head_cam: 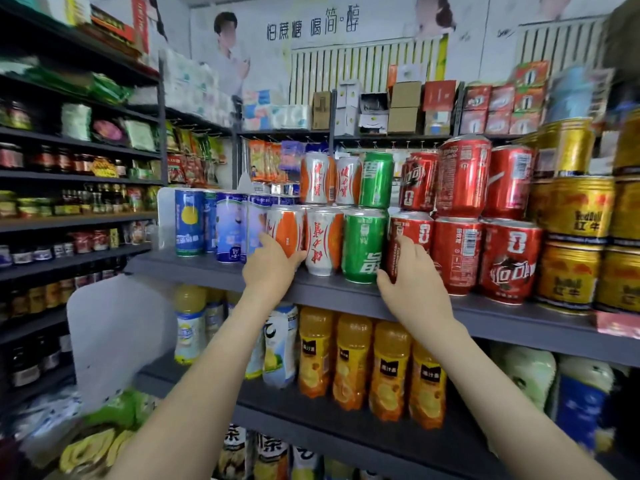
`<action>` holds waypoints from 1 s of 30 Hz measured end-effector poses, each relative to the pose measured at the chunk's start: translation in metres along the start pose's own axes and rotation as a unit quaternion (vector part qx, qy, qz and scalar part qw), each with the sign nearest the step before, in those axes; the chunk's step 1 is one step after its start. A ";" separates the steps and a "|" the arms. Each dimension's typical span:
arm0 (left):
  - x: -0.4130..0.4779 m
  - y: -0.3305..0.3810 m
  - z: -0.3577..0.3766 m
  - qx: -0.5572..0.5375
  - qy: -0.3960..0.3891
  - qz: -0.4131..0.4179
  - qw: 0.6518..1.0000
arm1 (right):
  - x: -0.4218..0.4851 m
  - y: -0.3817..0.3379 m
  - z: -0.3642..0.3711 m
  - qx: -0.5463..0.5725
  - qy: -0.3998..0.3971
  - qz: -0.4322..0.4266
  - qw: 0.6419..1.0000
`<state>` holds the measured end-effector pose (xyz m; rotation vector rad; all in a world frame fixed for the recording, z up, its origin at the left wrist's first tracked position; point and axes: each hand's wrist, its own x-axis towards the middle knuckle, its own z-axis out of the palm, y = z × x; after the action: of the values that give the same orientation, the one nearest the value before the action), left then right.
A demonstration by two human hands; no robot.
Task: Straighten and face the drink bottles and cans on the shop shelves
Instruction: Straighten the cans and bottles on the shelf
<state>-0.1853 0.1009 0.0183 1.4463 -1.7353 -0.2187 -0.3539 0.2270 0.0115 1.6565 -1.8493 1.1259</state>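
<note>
Cans stand two high along the top grey shelf [332, 292]. My left hand [272, 268] grips an orange-and-white can [285, 228] in the bottom row, fingers round its left side and thumb under its right. My right hand [412, 275] holds the leftmost red cola can [412, 233] of the bottom row, fingers on its front and thumb at its lower left. Between the two stand another orange-and-white can [322, 240] and a green can [363, 244], upside down. More red cola cans [460, 174] are stacked to the right.
Gold cans [575, 237] fill the shelf's right end, blue and white cans [207, 223] the left. Orange juice bottles [349, 358] line the shelf below. A white end panel [114, 334] stands at the left, with dark shelves of jars beyond it.
</note>
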 end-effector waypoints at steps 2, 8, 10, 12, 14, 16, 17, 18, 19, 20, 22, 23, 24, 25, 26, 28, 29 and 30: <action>-0.002 0.001 0.002 0.043 0.023 0.012 0.999 | -0.001 0.000 0.004 0.000 0.002 -0.004 1.000; -0.003 -0.001 0.005 -0.004 0.064 0.055 0.996 | 0.002 -0.003 0.016 -0.002 0.003 -0.009 1.000; 0.000 -0.001 0.006 -0.009 0.062 0.059 0.996 | 0.001 -0.004 0.019 0.003 -0.001 -0.006 1.000; 0.002 0.000 0.006 -0.015 0.060 0.056 0.997 | -0.002 -0.005 0.020 0.001 -0.004 -0.007 1.000; 0.001 0.002 0.006 -0.022 0.055 0.051 0.997 | -0.005 -0.005 0.019 0.003 -0.001 -0.010 1.000; -0.007 0.006 0.007 -0.016 0.050 0.054 0.997 | -0.008 -0.004 0.016 0.013 0.009 -0.014 1.000; -0.015 0.008 0.006 -0.011 0.052 0.062 0.997 | -0.010 -0.003 0.015 0.020 0.016 -0.018 1.000; -0.025 0.011 0.007 -0.009 0.059 0.080 0.995 | -0.013 -0.003 0.014 0.026 0.028 -0.025 0.999; -0.038 0.014 0.008 -0.013 0.073 0.107 0.991 | -0.017 -0.002 0.013 0.029 0.044 -0.035 0.998; -0.053 0.017 0.011 -0.027 0.088 0.139 0.986 | -0.023 -0.002 0.012 0.030 0.063 -0.048 0.996; -0.083 0.019 0.019 -0.055 0.111 0.193 0.973 | -0.037 -0.002 0.010 0.041 0.098 -0.074 0.992; -0.096 0.019 0.026 -0.060 0.123 0.218 0.966 | -0.045 -0.001 0.008 0.049 0.111 -0.085 0.989; -0.109 0.018 0.034 -0.064 0.138 0.240 0.959 | -0.054 0.000 0.006 0.054 0.119 -0.095 0.987; -0.121 0.017 0.043 -0.072 0.149 0.258 0.952 | -0.063 0.003 0.004 0.057 0.123 -0.106 0.985; -0.133 0.016 0.050 -0.086 0.154 0.270 0.947 | -0.073 0.007 0.001 0.059 0.125 -0.116 0.984; -0.159 0.017 0.066 -0.118 0.137 0.290 0.940 | -0.094 0.020 -0.003 0.059 0.119 -0.126 0.983; -0.172 0.019 0.075 -0.131 0.116 0.297 0.939 | -0.104 0.028 -0.005 0.058 0.113 -0.125 0.984; -0.185 0.022 0.084 -0.138 0.087 0.300 0.940 | -0.115 0.038 -0.007 0.053 0.104 -0.118 0.986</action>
<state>-0.2629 0.2390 -0.1106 0.6688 -1.8259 -0.0020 -0.3676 0.3028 -0.0822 1.6906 -1.4457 1.2596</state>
